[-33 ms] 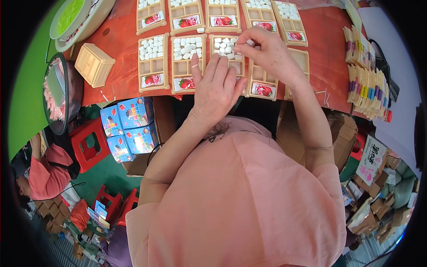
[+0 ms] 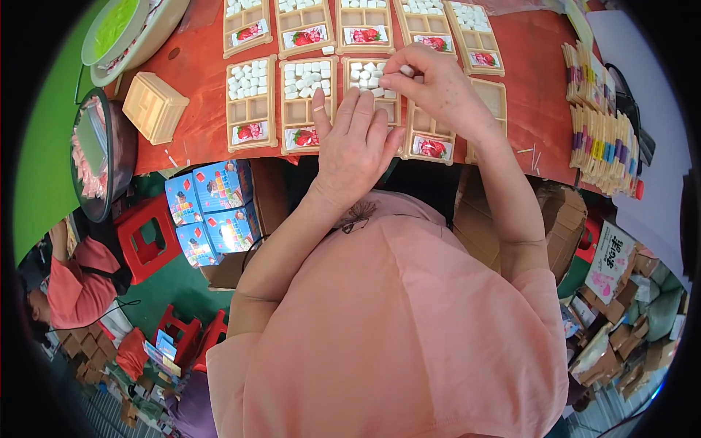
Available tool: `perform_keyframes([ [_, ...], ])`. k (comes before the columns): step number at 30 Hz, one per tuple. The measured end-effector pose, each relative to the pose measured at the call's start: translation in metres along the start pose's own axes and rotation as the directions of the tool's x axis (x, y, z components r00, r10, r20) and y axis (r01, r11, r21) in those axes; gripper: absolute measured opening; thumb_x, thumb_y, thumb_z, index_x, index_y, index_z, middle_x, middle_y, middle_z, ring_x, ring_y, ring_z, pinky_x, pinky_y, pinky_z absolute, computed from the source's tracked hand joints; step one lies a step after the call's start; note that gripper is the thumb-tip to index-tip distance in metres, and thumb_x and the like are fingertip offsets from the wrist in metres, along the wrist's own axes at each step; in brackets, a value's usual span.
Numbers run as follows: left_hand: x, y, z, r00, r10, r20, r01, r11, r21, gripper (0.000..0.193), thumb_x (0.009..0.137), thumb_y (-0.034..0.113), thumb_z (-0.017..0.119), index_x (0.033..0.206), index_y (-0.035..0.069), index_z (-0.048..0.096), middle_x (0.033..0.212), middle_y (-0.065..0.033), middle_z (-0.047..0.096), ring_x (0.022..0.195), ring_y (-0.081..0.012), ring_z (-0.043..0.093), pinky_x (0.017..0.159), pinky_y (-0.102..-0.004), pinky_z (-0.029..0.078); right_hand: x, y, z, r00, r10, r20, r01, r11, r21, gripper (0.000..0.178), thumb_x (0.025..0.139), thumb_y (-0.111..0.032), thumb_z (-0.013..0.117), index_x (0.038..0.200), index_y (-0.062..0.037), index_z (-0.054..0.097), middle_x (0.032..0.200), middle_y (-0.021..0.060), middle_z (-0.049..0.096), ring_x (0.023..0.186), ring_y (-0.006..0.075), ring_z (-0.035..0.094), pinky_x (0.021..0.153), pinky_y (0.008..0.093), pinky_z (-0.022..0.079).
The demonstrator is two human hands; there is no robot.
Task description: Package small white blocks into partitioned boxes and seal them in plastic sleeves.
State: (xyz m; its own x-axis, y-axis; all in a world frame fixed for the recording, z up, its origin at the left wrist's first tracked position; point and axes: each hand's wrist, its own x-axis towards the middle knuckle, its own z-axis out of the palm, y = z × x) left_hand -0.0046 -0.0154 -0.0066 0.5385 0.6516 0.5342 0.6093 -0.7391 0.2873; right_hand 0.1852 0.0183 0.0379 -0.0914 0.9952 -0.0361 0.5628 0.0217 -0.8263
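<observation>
A row of beige compartment trays lies along the near edge of the table. My left hand (image 2: 354,146) is spread flat, fingers stretched out over the near half of the middle tray (image 2: 346,69), whose far part is full of small white blocks (image 2: 363,73). Above those blocks my right hand (image 2: 442,86) is pinched, thumb and forefinger tips together. One small white block (image 2: 407,71) shows in the gap between that thumb and forefinger. The neighbouring tray (image 2: 273,109) holds similar blocks and a wrapped strawberry-print packet (image 2: 307,137). The tray under my right hand is partly hidden.
More filled trays (image 2: 303,14) stand in a far row on the red table (image 2: 201,95). At left are stacked beige trays (image 2: 155,107) and a dark basin (image 2: 120,142). Bundles of sticks (image 2: 604,150) stand at right. Blue boxes (image 2: 212,212) sit below the table.
My right hand has shifted very slightly to the left, and the white block between its fingers with it. My left hand stays in place.
</observation>
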Motion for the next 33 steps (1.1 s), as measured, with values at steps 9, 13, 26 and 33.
perform_keyframes([
  [9,0.005,0.001,0.005,1.0,0.016,0.014,-0.016,1.0,-0.01,0.043,0.084,0.029,0.076,0.112,-0.002,0.063,0.125,-0.0205,0.058,0.123,-0.0369,0.055,0.112,-0.0702,0.024,-0.001,0.001,-0.004,0.995,0.087,-0.043,-0.077,0.977,0.198,0.018,0.097,-0.013,0.065,0.11,-0.0013,0.068,0.089,0.0004,0.061,0.079,0.0079,0.054,0.069,0.0251,0.046],
  [13,0.009,0.005,0.004,0.999,-0.012,0.031,0.012,1.0,-0.002,0.048,0.083,0.031,0.077,0.115,-0.001,0.062,0.132,-0.0214,0.056,0.128,-0.0371,0.053,0.113,-0.0694,0.022,-0.009,0.003,-0.002,0.997,0.004,-0.081,0.001,0.998,0.06,0.016,0.096,-0.009,0.063,0.11,-0.0012,0.067,0.094,0.0029,0.061,0.079,0.0117,0.058,0.069,0.0267,0.048],
  [26,0.012,0.01,-0.005,0.995,-0.016,0.101,0.013,0.999,0.031,0.061,0.083,0.041,0.076,0.123,-0.003,0.061,0.131,-0.0246,0.058,0.128,-0.0417,0.053,0.114,-0.071,0.02,-0.017,0.003,0.009,0.978,-0.156,-0.137,0.105,0.941,-0.323,0.021,0.091,-0.004,0.063,0.112,-0.0026,0.061,0.1,0.0145,0.063,0.081,0.0302,0.065,0.073,0.0378,0.054],
  [33,0.0,0.005,-0.008,0.998,-0.021,0.063,0.017,0.999,0.051,0.051,0.084,0.035,0.076,0.116,-0.002,0.061,0.127,-0.0238,0.059,0.124,-0.0406,0.055,0.112,-0.0715,0.023,-0.003,-0.009,0.018,0.969,-0.201,-0.147,0.19,0.978,-0.084,0.016,0.094,-0.011,0.066,0.107,-0.0018,0.064,0.092,0.0105,0.064,0.077,0.0204,0.063,0.069,0.0339,0.052],
])
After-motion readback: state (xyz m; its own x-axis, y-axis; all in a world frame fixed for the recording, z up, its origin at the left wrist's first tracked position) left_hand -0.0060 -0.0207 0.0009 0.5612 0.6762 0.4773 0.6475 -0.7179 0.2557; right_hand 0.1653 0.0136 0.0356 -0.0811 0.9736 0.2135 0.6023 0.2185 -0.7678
